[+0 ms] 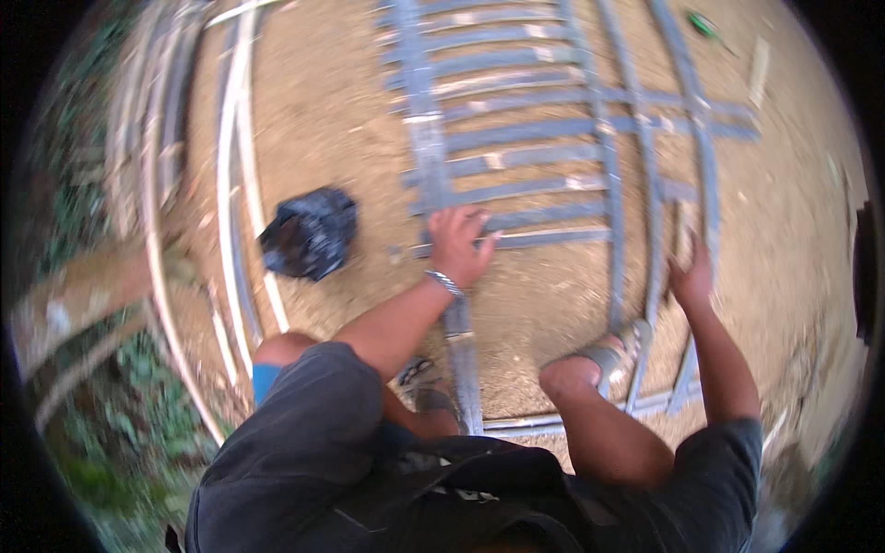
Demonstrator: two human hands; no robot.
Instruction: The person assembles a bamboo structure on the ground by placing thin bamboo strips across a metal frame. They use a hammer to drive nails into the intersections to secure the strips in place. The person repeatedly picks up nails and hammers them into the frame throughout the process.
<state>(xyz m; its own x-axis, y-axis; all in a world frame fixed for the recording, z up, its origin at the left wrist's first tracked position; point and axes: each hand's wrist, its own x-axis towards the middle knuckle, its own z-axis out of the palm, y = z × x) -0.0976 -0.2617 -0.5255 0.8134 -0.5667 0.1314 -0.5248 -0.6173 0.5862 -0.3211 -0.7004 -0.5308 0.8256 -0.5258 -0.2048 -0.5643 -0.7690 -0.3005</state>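
Observation:
My left hand [461, 244] rests with fingers spread on a long grey slat [430, 157] of a ladder-like frame, at the near end of its crosspieces. A bracelet circles that wrist. Over at the right, my right hand [693, 278] is closed around what looks like a hammer [683, 221], with a pale handle and a blurred grey head pointing away from me. It lies over the gap between two long slats at the frame's right side. Several short crosspieces [525, 135] lie across the long slats, the nearest one [553, 238] just right of my left hand.
A black plastic bag [312, 232] sits on the dirt left of the frame. Long pale poles [228, 157] and a bundle of slats [175, 101] lie farther left, beside green plants [138, 396]. A small green object [702, 23] lies far right. My sandalled feet stand among the long slats.

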